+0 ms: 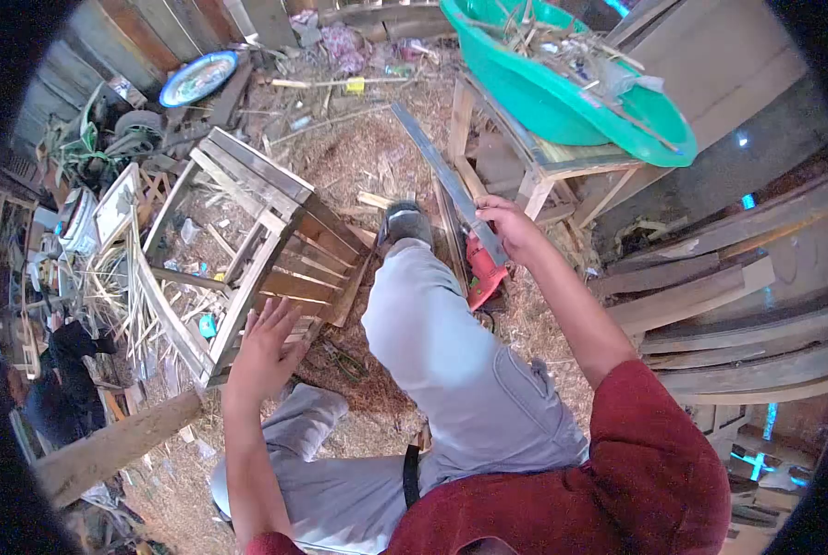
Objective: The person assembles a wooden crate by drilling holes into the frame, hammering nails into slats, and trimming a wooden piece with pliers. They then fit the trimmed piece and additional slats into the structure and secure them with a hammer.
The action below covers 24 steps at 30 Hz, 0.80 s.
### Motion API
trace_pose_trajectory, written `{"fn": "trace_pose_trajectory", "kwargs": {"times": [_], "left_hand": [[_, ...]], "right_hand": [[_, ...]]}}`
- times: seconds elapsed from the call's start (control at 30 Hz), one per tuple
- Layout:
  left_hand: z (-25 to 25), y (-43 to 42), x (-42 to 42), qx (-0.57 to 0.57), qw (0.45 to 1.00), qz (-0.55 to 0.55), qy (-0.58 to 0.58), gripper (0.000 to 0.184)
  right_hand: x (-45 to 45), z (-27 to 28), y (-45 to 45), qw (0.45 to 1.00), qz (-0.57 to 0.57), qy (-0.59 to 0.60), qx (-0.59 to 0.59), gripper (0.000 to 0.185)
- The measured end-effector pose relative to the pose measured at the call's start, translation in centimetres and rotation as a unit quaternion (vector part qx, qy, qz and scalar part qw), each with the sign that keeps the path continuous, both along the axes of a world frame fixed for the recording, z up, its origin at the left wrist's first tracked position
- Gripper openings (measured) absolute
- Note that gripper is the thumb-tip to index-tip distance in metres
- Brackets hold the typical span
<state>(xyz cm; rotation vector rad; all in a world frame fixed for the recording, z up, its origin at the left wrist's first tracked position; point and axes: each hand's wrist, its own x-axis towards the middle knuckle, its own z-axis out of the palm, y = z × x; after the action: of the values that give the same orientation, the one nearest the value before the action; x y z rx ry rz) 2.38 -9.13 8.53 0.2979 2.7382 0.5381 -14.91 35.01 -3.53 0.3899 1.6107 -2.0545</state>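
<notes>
My right hand (511, 228) grips a long, narrow grey strip (432, 155) near its lower end; whether it is wood or metal I cannot tell. The strip slants away to the upper left. Just below that hand is a red power tool (484, 274) on the shavings, partly covered by the strip. My left hand (270, 335) is open, fingers spread, over the near side of a slatted wooden frame (289, 273) that lies tipped on the ground. From this angle I cannot tell whether the fingers touch the wood. Dark-handled pliers (347, 363) seem to lie beside the frame.
A green basin (525, 97) full of scraps rests on a wooden table (548, 159). Curved planks (710, 296) are stacked at right. A log (122, 444) crosses the lower left, near another person in dark clothes (62, 379). A blue-rimmed tray (198, 80) lies at the back.
</notes>
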Motion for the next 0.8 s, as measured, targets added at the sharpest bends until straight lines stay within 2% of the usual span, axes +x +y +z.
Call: {"fn": "trace_pose_trajectory", "kwargs": {"times": [0.1, 0.23, 0.3, 0.4, 0.47, 0.53, 0.63, 0.67, 0.77, 0.8], "left_hand": [[2.1, 0.0, 1.4, 0.008, 0.999, 0.008, 0.030, 0.057], [3.4, 0.1, 3.3, -0.006, 0.998, 0.015, 0.065, 0.059], [3.9, 0.2, 4.6, -0.007, 0.997, 0.026, 0.070, 0.060], [4.0, 0.0, 6.2, -0.024, 0.996, 0.045, 0.074, 0.058], [4.2, -0.5, 7.2, -0.014, 0.993, 0.068, 0.098, 0.056], [4.5, -1.1, 7.5, -0.003, 0.990, 0.097, 0.107, 0.052], [4.3, -2.0, 7.5, 0.004, 0.981, 0.132, 0.144, 0.049], [4.2, -2.4, 7.2, -0.004, 0.978, 0.119, 0.170, 0.046], [4.6, -2.5, 5.9, -0.015, 0.978, 0.133, 0.161, 0.044], [4.9, -2.3, 5.3, -0.021, 0.977, 0.138, 0.159, 0.043]], "right_hand": [[1.6, 5.3, -0.7, 0.997, 0.036, 0.047, -0.056, 0.023], [4.2, 8.7, -2.7, 0.996, -0.012, 0.077, -0.051, 0.016], [4.9, 5.8, -3.1, 0.995, -0.038, 0.091, -0.020, 0.018], [8.2, 1.6, -4.2, 0.986, -0.014, 0.105, 0.128, 0.024], [10.1, -4.5, -4.3, 0.974, -0.047, 0.107, 0.195, 0.030], [12.3, -7.7, -3.8, 0.963, -0.019, 0.068, 0.259, 0.038], [13.7, -11.9, -4.4, 0.946, -0.039, -0.031, 0.321, 0.041], [14.1, -13.1, -4.3, 0.927, -0.043, 0.008, 0.373, 0.031], [11.5, -16.4, -4.8, 0.919, 0.017, 0.090, 0.384, 0.039], [10.4, -17.0, -5.4, 0.911, -0.010, 0.091, 0.401, 0.041]]}}
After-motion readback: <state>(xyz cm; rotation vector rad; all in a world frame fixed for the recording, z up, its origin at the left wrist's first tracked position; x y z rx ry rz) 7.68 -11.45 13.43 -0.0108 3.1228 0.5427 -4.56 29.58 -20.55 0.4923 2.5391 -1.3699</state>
